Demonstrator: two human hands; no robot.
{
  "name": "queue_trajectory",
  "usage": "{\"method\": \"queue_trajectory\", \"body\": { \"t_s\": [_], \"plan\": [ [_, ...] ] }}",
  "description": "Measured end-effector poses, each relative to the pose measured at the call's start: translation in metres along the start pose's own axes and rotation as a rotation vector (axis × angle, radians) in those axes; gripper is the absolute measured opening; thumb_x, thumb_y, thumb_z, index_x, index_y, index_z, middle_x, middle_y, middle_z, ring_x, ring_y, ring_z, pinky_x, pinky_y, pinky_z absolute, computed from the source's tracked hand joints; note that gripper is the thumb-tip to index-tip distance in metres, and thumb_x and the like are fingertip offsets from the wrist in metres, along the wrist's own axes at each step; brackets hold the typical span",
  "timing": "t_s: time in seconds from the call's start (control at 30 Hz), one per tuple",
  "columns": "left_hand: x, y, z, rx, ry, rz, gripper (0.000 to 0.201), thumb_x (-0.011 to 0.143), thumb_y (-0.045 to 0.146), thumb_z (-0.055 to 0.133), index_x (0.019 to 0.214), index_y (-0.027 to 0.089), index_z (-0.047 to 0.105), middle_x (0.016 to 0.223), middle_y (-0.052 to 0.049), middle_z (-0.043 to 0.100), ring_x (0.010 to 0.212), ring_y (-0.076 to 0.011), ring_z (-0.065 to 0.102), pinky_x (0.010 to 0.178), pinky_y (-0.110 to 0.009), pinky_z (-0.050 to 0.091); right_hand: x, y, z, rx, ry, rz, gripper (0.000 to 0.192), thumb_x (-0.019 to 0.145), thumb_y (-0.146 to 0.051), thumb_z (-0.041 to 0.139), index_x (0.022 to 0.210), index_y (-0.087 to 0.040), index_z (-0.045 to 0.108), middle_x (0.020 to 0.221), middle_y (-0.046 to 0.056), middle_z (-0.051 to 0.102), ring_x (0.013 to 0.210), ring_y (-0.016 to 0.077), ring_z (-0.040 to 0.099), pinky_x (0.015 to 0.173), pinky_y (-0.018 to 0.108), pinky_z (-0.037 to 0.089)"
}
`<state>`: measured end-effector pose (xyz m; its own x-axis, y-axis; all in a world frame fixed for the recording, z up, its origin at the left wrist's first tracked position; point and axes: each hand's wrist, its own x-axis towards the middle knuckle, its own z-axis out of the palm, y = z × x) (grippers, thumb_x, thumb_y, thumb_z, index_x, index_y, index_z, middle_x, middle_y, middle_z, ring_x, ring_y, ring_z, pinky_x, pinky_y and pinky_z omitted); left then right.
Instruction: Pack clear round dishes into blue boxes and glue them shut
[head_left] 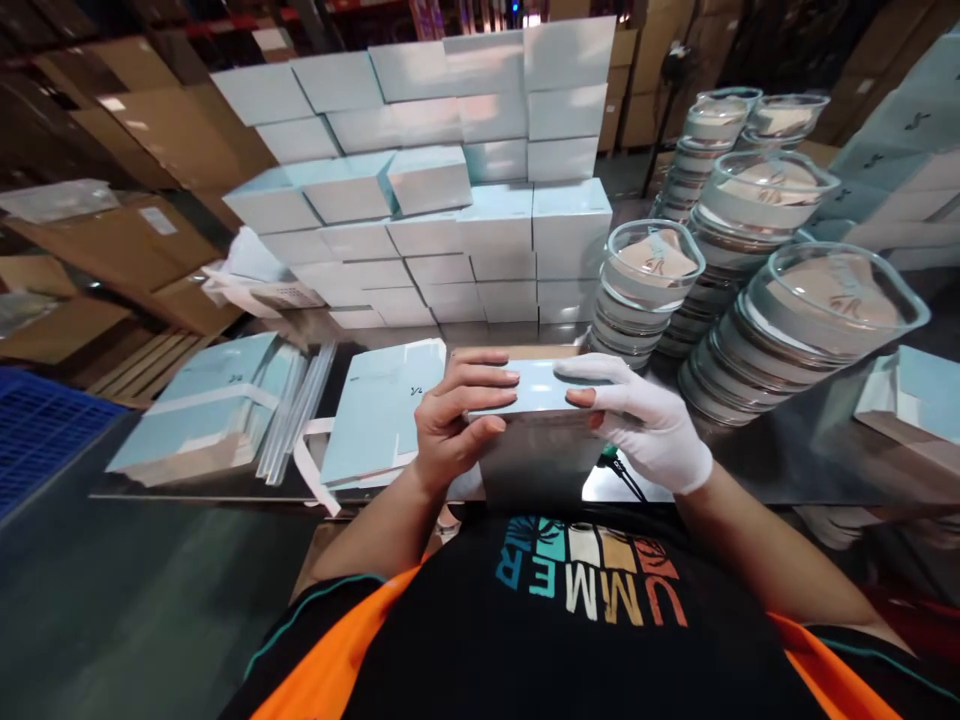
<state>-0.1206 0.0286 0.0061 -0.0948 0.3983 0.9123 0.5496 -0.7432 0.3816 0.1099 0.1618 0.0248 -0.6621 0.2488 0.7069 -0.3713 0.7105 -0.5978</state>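
Warehouse bench, cartons behind. Left hand [450, 420], bare, and right hand [645, 425], gloved white, both grasp 1 pale blue box [536, 395] at the near bench edge, fingers curled over its top. Judged step: closing the assembled box; next move likely calls for pressing the flap home squarely. Box long axis runs left-right, top face upward. Flat box blanks [382, 410] lie left, stacked glass containers [795, 330] right, finished boxes [450, 200] beyond.

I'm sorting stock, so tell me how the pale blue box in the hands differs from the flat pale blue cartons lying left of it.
The pale blue box is folded up into shape and gripped by the bare left hand and white-gloved right hand. The flat cartons lie unfolded on the table, untouched. Both share the same pale blue colour.
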Motion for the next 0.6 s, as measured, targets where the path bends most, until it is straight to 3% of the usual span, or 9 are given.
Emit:
{"method": "queue_trajectory", "body": {
  "t_s": [0.2,0.3,0.37,0.5,0.6],
  "plan": [
    [0.004,-0.001,-0.01,0.007,-0.083,0.051,0.024,0.105,0.041,0.073,0.122,0.026,0.081,0.117,-0.009,0.082,0.125,-0.0307,0.073,0.107,-0.052,0.059,0.002,-0.002,0.004,-0.057,0.004,-0.099,0.026,0.109,-0.03,0.068,0.132,-0.032,0.08,0.138,0.011,0.078,0.134,0.0267,0.07,0.115,0.051,0.057],
    [0.01,0.002,-0.021,0.052,-0.247,0.059,0.036,0.102,0.045,0.076,0.132,0.026,0.078,0.131,-0.013,0.078,0.13,-0.0313,0.069,0.109,-0.052,0.058,-0.001,-0.003,0.009,-0.12,0.026,-0.143,0.025,0.112,-0.034,0.063,0.131,-0.03,0.079,0.139,0.012,0.076,0.132,0.025,0.069,0.113,0.049,0.057],
    [0.014,0.005,-0.027,0.113,-0.342,0.074,0.032,0.101,0.039,0.079,0.131,0.028,0.078,0.135,-0.013,0.077,0.131,-0.0311,0.069,0.109,-0.052,0.058,-0.002,-0.002,0.013,-0.164,0.027,-0.172,0.025,0.114,-0.037,0.06,0.128,-0.028,0.078,0.14,0.013,0.075,0.13,0.0245,0.069,0.113,0.049,0.056],
    [0.024,0.014,-0.036,0.138,-0.402,0.083,0.023,0.099,0.021,0.079,0.121,0.028,0.079,0.125,-0.01,0.08,0.127,-0.0288,0.07,0.108,-0.048,0.059,-0.003,0.0,0.02,-0.231,0.014,-0.184,0.03,0.116,-0.041,0.053,0.121,-0.024,0.078,0.136,0.015,0.076,0.126,0.0244,0.069,0.112,0.049,0.054],
    [0.033,0.023,-0.039,0.198,-0.567,0.036,0.022,0.1,0.02,0.076,0.121,0.025,0.075,0.144,-0.016,0.072,0.136,-0.0307,0.068,0.112,-0.05,0.058,-0.004,0.001,0.03,-0.289,-0.004,-0.194,0.029,0.115,-0.038,0.054,0.121,-0.023,0.078,0.138,0.016,0.074,0.124,0.0243,0.069,0.111,0.049,0.054]
  ]
}}
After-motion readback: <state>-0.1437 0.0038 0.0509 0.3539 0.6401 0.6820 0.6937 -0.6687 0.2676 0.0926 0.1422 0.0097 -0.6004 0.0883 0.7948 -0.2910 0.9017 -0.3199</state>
